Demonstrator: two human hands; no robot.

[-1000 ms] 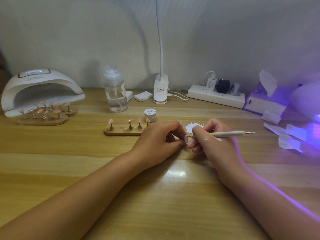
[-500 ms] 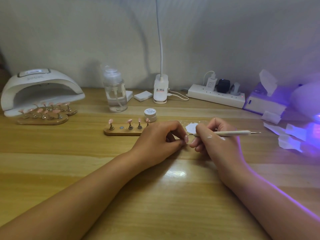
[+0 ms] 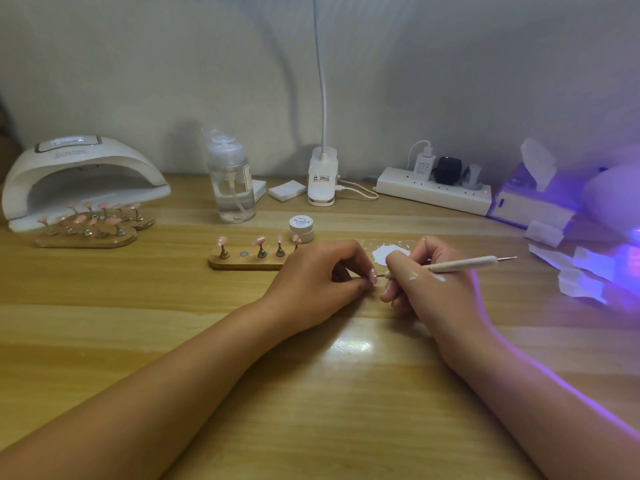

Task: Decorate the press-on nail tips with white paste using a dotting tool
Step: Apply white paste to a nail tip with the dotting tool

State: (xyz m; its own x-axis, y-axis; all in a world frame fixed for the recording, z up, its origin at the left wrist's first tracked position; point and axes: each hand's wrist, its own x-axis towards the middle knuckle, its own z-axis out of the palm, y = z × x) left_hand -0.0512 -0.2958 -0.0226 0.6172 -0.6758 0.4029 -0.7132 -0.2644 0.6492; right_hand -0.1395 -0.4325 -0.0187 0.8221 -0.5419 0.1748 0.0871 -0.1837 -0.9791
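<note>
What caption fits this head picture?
Left hand pinches a pink nail tip; right hand holds a slim white dotting tool beside it.

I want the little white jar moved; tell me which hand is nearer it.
Left. The left hand lies just in front of the jar; the right hand is farther off to its right.

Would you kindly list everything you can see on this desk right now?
nail lamp: one, white, far left
side stands: two, wooden, pink tips, before nail lamp
centre stand: one, wooden, four pink tips, mid-table
pump bottle: one, clear, rear centre
paste jar: one, white, behind centre stand
desk lamp: one, white, rear centre
power strip: one, white, rear right
tissue box: one, white, far right
paste smear: one, white, right of paste jar
dotting tool: one, white, in right hand
nail tip: one, pink, pinched in left hand
left hand: one, bare, centre
right hand: one, bare, paste-flecked, centre
</note>
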